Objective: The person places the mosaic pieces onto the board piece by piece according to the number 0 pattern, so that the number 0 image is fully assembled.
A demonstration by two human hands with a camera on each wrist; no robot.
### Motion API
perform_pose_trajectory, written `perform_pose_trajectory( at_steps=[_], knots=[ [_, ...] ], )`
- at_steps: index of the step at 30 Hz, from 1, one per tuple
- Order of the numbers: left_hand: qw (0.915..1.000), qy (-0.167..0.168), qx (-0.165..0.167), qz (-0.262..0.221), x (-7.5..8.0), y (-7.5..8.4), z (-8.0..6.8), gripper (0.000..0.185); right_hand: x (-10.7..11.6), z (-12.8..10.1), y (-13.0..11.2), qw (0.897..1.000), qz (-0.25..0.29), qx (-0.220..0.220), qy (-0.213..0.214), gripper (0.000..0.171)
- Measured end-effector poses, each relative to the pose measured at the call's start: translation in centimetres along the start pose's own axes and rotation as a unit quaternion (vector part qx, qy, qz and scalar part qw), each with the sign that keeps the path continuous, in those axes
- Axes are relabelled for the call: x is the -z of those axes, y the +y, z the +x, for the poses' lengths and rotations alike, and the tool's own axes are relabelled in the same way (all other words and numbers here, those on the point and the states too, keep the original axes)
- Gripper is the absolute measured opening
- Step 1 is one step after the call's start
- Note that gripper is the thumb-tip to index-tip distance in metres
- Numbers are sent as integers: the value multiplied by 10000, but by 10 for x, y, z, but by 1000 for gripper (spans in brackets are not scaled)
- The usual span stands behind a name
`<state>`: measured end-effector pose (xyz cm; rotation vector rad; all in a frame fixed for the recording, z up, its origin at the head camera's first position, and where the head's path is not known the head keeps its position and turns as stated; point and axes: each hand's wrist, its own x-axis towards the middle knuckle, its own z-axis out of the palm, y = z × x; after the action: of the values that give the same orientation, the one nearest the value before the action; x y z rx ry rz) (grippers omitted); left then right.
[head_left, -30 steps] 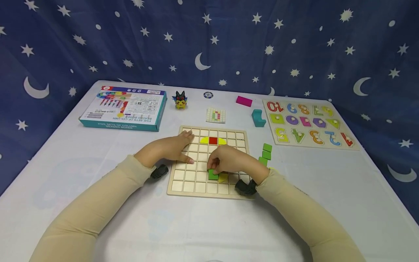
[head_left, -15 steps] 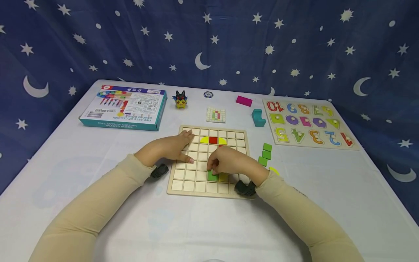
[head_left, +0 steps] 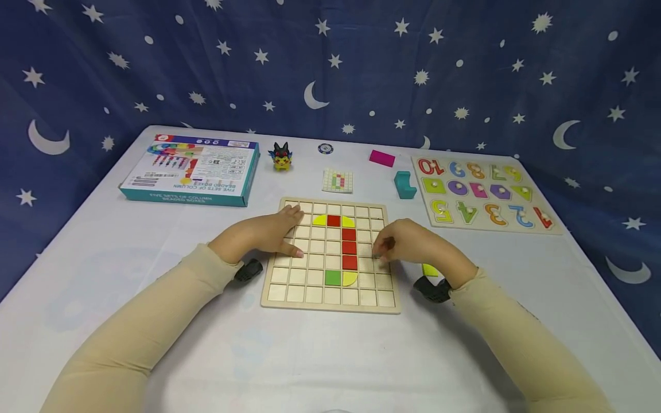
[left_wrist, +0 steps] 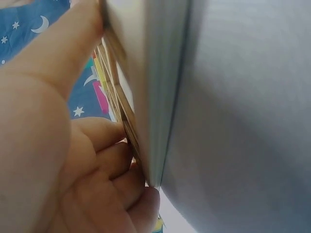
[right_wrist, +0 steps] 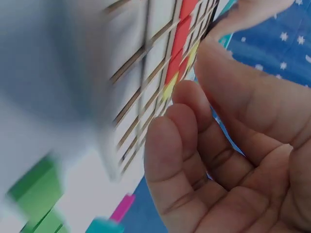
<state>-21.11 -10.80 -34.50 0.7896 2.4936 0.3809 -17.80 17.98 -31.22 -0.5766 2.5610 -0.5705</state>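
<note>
Box lying flat in the upper left of the frame, teal-sided, on the white table. Below and right of it, here's the left hand, fingers spread, thumb stretched out, resting on the left edge of the grid board; the left wrist view shows fingertips right up against the wood.

Slide right, and a small figurine with dark ears stands upright near the top. Centre frame, the board itself: high up, a red tile between two yellow rounded pieces, three more red tiles in a column under the right one, another yellow piece at the foot and, just left of it, the green tile, sitting in its cell. Above the board, a round chip and a pattern card.

On to the pink block, then the teal block. Right of centre, the right hand: fingers loosely bent, tips over the board's right edge, contact hard to tell. Loose green tiles fill the lower left of the right wrist view. Upper right, the number puzzle lies flat.
</note>
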Motion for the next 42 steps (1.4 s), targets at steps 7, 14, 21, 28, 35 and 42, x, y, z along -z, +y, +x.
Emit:
perform_pose_trajectory(
  at_steps=[7,14,21,28,35,42],
  knots=[
    [10000,3,-29,29,0,0,0,97,6,-24,38,9992,-1,-402,85,14],
    [10000,-26,-21,43,0,0,-1,97,4,-43,63,9957,334,-840,200,19],
    [9999,-29,-28,98,1,1,-2,97,-4,-47,74,9947,362,-919,279,23],
    [9999,-19,-45,123,0,0,-2,96,-8,-44,68,9954,232,-846,378,22],
    [9999,-48,-43,109,0,0,0,96,-10,-41,59,9973,155,-608,380,20],
    [9999,-60,8,112,2,2,-2,96,-6,-37,54,9986,76,-239,459,15]
  ],
)
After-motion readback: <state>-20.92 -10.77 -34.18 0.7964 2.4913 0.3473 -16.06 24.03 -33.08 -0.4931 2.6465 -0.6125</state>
